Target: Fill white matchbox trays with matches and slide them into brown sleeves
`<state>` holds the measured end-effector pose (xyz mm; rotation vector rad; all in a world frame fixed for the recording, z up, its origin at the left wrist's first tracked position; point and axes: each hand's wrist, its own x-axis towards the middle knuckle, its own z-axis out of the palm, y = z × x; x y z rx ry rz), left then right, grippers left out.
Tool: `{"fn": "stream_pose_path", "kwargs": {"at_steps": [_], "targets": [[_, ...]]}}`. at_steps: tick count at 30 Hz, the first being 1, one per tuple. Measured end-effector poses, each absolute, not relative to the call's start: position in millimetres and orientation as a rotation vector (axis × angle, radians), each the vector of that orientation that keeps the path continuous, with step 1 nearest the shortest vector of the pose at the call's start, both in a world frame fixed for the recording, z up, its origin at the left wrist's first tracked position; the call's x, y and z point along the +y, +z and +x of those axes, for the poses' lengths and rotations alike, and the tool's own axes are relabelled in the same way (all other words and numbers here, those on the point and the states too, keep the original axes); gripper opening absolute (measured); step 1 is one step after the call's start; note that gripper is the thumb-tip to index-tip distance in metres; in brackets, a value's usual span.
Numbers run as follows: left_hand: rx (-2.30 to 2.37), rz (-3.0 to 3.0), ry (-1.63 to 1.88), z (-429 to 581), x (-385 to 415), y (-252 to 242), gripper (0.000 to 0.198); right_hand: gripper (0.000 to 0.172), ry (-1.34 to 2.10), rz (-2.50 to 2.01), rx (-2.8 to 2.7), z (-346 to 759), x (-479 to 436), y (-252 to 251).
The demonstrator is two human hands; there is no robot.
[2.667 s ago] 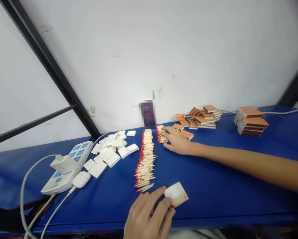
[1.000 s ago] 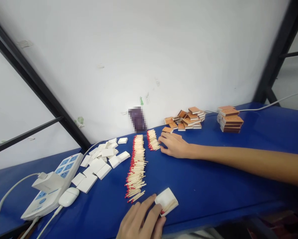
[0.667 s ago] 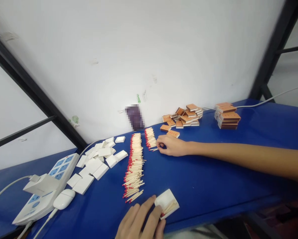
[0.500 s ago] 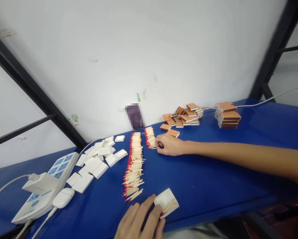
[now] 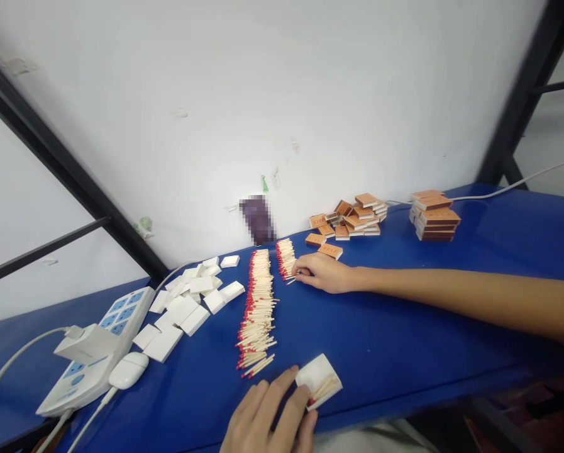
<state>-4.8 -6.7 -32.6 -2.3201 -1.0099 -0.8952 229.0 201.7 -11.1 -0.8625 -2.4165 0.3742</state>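
My left hand (image 5: 272,415) grips a white matchbox tray (image 5: 315,372) at the table's near edge, fingers along its left side and thumb below. Several matches (image 5: 327,385) lie inside it, partly hidden by my fingers. My right hand (image 5: 324,272) reaches in from the right, fingertips pinched at the near end of a short row of red-tipped matches (image 5: 285,255). One match (image 5: 291,281) sticks out from those fingertips, slightly apart from the row. A longer row of matches (image 5: 259,302) runs beside it on the left.
White trays (image 5: 182,308) are heaped at the left, beside a power strip (image 5: 121,321) with a charger and a white earbud case (image 5: 128,371). Orange matchboxes lie in a loose pile (image 5: 354,220) and a neat stack (image 5: 435,217) along the wall. A blurred purple item (image 5: 258,219) leans there.
My right fingers have pulled slightly back at the short row's near end, and a match now shows at their tips. My left hand keeps its hold on the tray. The view has shifted slightly.
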Motion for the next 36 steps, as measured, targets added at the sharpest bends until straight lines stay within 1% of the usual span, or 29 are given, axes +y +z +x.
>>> {"fn": "stream_pose_path", "kwargs": {"at_steps": [7, 11, 15, 16, 19, 21, 27, 33, 36], "targets": [[-1.019, -2.347, -0.903, -5, -8, -31, 0.017, 0.012, 0.340, -0.847, -2.429, 230, 204, -14], [-1.032, -2.350, -0.908, -5, -9, -32, 0.016, 0.005, 0.361, -0.860, -2.473, 230, 199, -8], [-1.030, -2.357, -0.905, -5, -9, -31, 0.016, 0.005, 0.319, -0.903, -2.457, 229, 194, -5], [-1.026, -2.358, -0.905, -5, -9, -31, 0.016, 0.006, 0.297, -0.915, -2.446, 229, 193, -5], [-1.019, -2.361, -0.900, -5, -9, -30, 0.015, 0.017, 0.235, -0.927, -2.431, 228, 192, -5], [-1.017, -2.359, -0.895, -5, -9, -30, 0.015, 0.021, 0.207, -0.905, -2.447, 228, 192, -6], [-1.011, -2.404, -0.872, -6, -6, -28, 0.020, 0.025, 0.214, -0.869, -2.486, 229, 190, -4], [-0.972, -2.428, -0.836, -7, -3, -28, 0.029, 0.026, 0.107, -0.923, -2.527, 228, 187, -2], [-0.968, -2.441, -0.787, -8, -3, -29, 0.032, 0.028, 0.139, -0.882, -2.531, 228, 187, -2]]}}
